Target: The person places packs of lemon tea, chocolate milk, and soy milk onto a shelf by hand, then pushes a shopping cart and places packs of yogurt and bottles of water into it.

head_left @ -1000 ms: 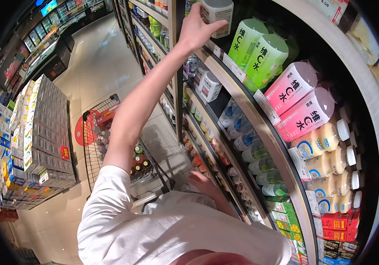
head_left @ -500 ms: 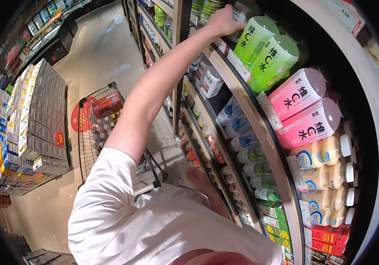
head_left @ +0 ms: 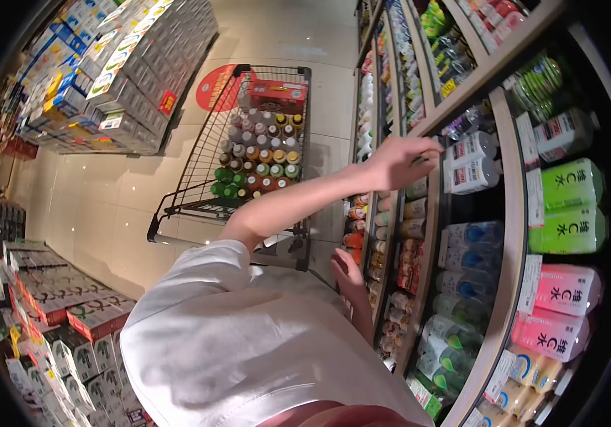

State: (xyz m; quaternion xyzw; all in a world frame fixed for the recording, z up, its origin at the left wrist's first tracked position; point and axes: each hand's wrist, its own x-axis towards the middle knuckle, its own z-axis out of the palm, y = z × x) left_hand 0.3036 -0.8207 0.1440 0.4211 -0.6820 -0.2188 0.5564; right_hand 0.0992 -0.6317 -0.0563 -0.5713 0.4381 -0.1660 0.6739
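My left hand (head_left: 404, 164) reaches across from the left, its bent fingers loosely apart and nothing visible in them. Its fingertips are right beside two white bottles (head_left: 471, 164) with dark and red lettering, standing on a middle shelf. Lower down, close to my body, my right hand (head_left: 350, 276) is open with its fingers stretched out, near the lower shelves. On the shelf above the white bottles stand a grey-labelled bottle (head_left: 563, 135), green-labelled bottles (head_left: 569, 206) and pink-labelled bottles (head_left: 555, 313).
A wire shopping cart (head_left: 177, 167) holding several capped bottles (head_left: 263, 149) and a red box (head_left: 275, 95) stands in the aisle. Stacked cartons (head_left: 149, 71) rise at the upper left, with more boxes (head_left: 70, 306) at the lower left. Clear water bottles (head_left: 469, 249) fill a shelf.
My left hand has left the grey-labelled bottle on the upper shelf and come down to the white bottles. My right hand has its fingers spread more visibly. The view has turned, showing more of the cart.
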